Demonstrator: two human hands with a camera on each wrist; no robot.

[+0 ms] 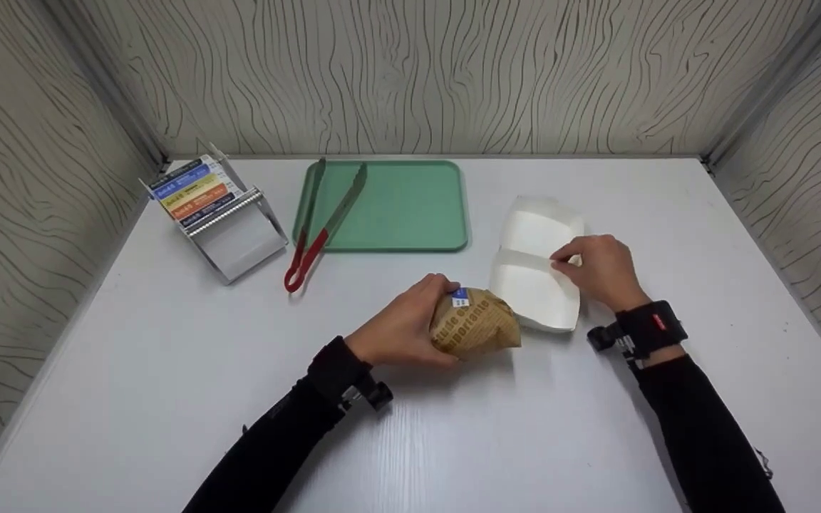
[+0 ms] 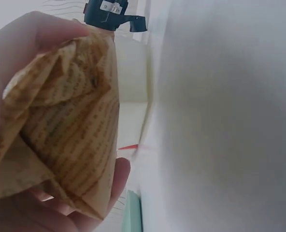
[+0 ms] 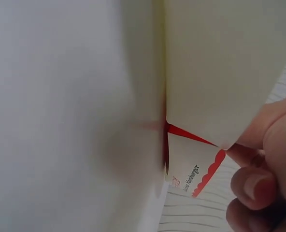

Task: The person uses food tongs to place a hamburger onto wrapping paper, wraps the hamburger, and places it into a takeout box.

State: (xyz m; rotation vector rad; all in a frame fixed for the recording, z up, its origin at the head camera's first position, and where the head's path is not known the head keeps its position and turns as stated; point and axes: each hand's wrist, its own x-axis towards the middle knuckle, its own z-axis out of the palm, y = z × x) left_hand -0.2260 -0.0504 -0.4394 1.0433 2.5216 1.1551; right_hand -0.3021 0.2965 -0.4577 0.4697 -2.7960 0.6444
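My left hand (image 1: 414,324) grips a burger-sized parcel (image 1: 478,324) wrapped in brown printed paper, with a blue and white sticker on top. In the left wrist view the folded paper (image 2: 70,125) shows between thumb and fingers; what it wraps is hidden. Just right of the parcel lies an opened white hamburger box (image 1: 542,303), its two halves hinged in the middle. My right hand (image 1: 599,267) pinches the box's edge near that hinge. Red trim and printed lettering mark the box's outer wall (image 3: 191,159) in the right wrist view.
A green tray (image 1: 417,206) lies at the back of the white table (image 1: 396,442), with red-handled tongs (image 1: 318,242) resting across its left side. Farther left stands a metal dispenser (image 1: 236,242) holding rows of coloured labels (image 1: 193,192). Patterned panels enclose the table's back and sides.
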